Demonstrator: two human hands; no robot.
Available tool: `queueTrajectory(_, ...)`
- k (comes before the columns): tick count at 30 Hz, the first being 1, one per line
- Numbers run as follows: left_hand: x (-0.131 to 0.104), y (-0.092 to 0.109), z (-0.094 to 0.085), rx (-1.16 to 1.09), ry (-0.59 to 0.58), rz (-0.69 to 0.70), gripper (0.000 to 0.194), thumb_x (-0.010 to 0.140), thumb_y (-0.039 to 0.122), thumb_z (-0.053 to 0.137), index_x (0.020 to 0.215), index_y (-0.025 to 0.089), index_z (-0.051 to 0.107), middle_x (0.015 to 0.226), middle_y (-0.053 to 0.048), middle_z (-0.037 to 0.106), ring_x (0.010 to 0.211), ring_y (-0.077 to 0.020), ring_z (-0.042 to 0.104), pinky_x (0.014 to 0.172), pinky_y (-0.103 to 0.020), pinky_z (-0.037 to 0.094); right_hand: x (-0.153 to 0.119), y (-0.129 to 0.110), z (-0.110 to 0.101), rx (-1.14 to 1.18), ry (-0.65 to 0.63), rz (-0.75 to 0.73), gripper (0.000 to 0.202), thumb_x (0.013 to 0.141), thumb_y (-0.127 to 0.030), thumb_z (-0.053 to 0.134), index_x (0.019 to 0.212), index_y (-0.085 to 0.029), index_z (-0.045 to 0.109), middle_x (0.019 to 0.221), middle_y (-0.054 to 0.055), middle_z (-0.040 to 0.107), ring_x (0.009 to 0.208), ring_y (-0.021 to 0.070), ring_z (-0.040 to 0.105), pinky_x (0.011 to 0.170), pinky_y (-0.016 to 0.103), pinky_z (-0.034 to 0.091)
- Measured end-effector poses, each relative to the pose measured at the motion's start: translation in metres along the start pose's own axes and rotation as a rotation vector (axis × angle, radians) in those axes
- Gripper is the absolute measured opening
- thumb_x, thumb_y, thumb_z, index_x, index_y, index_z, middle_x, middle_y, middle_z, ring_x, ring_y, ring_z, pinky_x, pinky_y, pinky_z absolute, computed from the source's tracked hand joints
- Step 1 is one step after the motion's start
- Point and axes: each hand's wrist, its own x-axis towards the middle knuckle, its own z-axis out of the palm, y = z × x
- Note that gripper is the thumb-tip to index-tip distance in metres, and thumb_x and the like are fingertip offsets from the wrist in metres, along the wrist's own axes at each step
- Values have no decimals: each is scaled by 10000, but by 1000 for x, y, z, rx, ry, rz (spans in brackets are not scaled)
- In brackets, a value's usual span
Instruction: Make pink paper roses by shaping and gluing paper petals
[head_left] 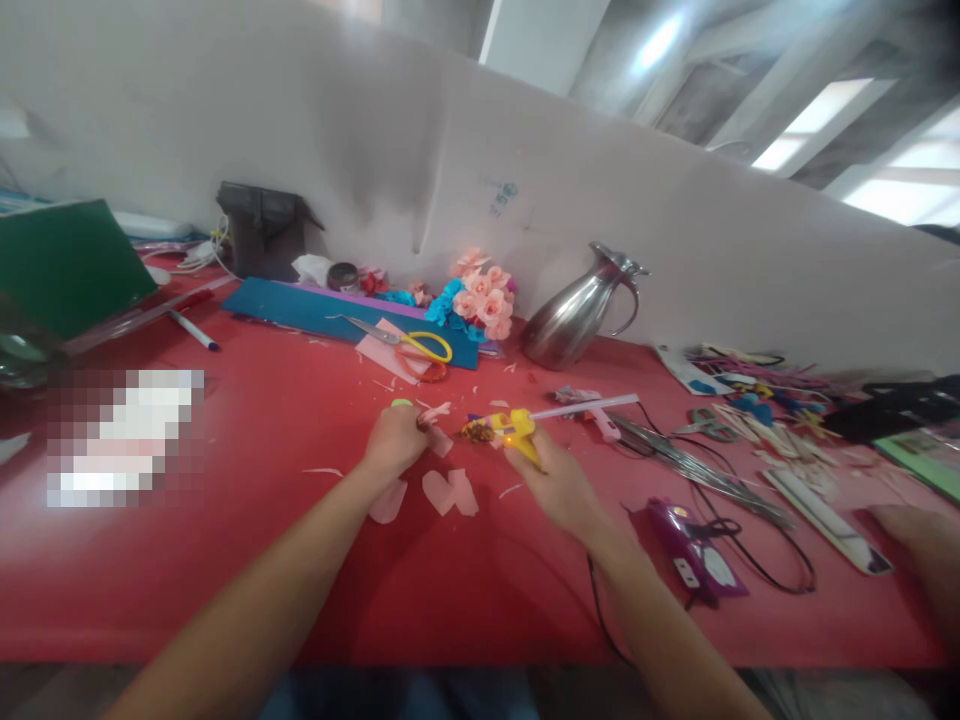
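Observation:
My right hand [559,485] is closed around a yellow hot glue gun [517,425]. A clear glue stick [585,405] runs out of its back, and its nozzle end points left. My left hand [394,438] has its fingers pinched on a small pink paper piece [435,412], a short gap from the nozzle. Something light green [402,403] shows at the top of that hand; its kind is unclear. Below and between the hands lie cut pink paper petals [454,492]. Beyond them, scissors [427,347] with yellow and orange handles rest on pink paper.
A steel jug [577,310] stands at the back beside pink and blue paper flowers [484,298]. On the right lie a purple power strip [694,550], its black cable, a wire bundle [690,465] and another person's hand [911,535]. A marker [193,330] lies left.

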Motion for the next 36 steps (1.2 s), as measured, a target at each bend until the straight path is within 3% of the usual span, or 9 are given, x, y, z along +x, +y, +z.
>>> queueTrajectory(7,0,0,0,56,6,14,103,669,266,588,657,167,613,755,-66,640,688,-165,580,516,-227,315,-3,-5,2,30,-4,-56,352,849,-411,429,1132,-213,495,858,70,681,805,239,635,645,277,428)
queueTrajectory(19,2,-4,1,76,17,36,65,662,221,586,634,166,607,724,-55,631,672,-163,585,530,-225,331,-7,-10,1,0,-17,-24,380,857,-428,397,1152,-200,472,896,87,685,825,262,640,649,303,442)
queueTrajectory(25,3,-3,2,61,22,29,35,635,184,572,625,174,604,698,-51,624,654,-158,576,519,-226,320,-12,-12,2,66,-45,-67,407,844,-421,433,1193,-214,458,922,85,680,844,255,631,682,318,456)
queueTrajectory(28,3,-4,2,53,16,18,48,643,201,576,606,171,585,684,-48,614,637,-149,564,510,-222,308,-5,-6,-4,168,-41,-36,356,831,-421,442,1101,-198,506,884,62,669,769,210,621,656,297,461)
queueTrajectory(32,4,-6,5,-64,54,-3,105,645,243,602,584,167,561,650,-35,586,606,-141,532,497,-225,298,19,19,-14,364,-95,95,312,825,-429,419,942,-161,528,738,24,623,486,110,496,470,234,402)
queueTrajectory(34,4,-6,5,-226,77,-45,113,636,244,621,589,163,558,612,-18,561,565,-123,506,486,-221,296,33,35,-18,283,-63,171,300,826,-425,412,887,-158,535,680,18,598,483,117,487,460,237,387)
queueTrajectory(36,4,-5,3,-513,67,-134,123,635,256,639,621,159,565,565,6,531,489,-93,462,460,-211,291,44,47,-20,55,14,212,285,827,-408,416,791,-162,554,657,40,586,557,158,527,520,271,404)
